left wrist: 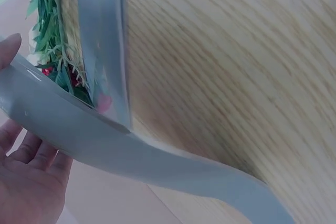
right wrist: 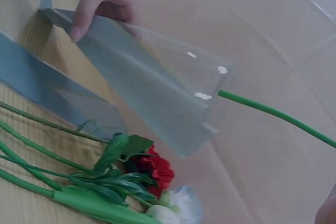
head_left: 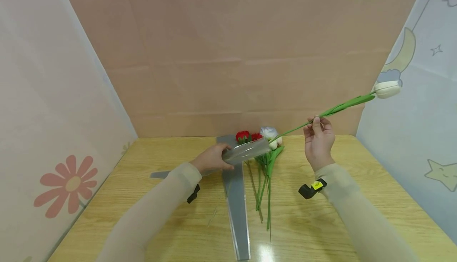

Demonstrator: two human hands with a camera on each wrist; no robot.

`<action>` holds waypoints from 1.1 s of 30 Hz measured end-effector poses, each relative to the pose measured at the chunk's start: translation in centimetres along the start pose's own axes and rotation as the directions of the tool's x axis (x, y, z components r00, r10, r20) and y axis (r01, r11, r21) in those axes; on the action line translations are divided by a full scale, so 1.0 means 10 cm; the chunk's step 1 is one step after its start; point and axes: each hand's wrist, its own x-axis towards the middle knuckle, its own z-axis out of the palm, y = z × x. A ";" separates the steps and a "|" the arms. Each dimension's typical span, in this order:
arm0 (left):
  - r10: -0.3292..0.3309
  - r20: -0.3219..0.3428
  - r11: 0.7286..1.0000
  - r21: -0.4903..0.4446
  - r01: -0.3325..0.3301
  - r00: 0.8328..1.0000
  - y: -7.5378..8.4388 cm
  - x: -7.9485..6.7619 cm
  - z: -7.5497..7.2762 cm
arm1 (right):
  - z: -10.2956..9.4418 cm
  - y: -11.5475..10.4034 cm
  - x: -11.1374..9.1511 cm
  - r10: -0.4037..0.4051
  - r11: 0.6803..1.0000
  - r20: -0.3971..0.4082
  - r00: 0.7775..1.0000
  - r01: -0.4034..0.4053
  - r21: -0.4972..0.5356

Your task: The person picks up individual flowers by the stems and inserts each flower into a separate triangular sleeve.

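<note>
My left hand [head_left: 213, 157] holds a long grey-and-clear plastic flower sleeve [head_left: 248, 151] above the table, thumb on one side and fingers on the other. Its wider mouth faces right, and its narrow tail trails off in the left wrist view. On the right, my right hand [head_left: 320, 143] pinches the green stem of an artificial white tulip [head_left: 387, 89] between thumb and fingertips. The bloom points up and to the right. The cut end of the stem [right wrist: 273, 113] sits right at the mouth of the sleeve in the right wrist view.
Below the sleeve lie more artificial flowers: a red flower [head_left: 242, 136], a pale blue-white bloom [head_left: 268, 131] and several green stems [head_left: 269, 202]. Another flat grey sleeve [head_left: 237, 210] stretches along the wooden table [head_left: 171, 230]. A pink-beige backdrop [head_left: 228, 75] rises behind.
</note>
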 end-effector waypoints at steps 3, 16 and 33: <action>0.030 -0.006 0.999 -0.010 -0.030 1.000 0.05 0.02 0.01 | -0.03 0.08 -0.05 0.039 0.998 0.008 0.999 -0.039 -0.047; 0.065 -0.030 0.996 -0.057 -0.067 0.997 0.09 0.09 0.11 | -0.10 0.53 -0.32 0.179 0.752 0.084 0.980 -0.082 -0.654; 0.050 -0.088 0.979 -0.191 -0.066 0.995 0.09 0.06 0.03 | -0.12 0.48 -0.23 0.211 0.696 0.025 0.977 -0.133 -0.706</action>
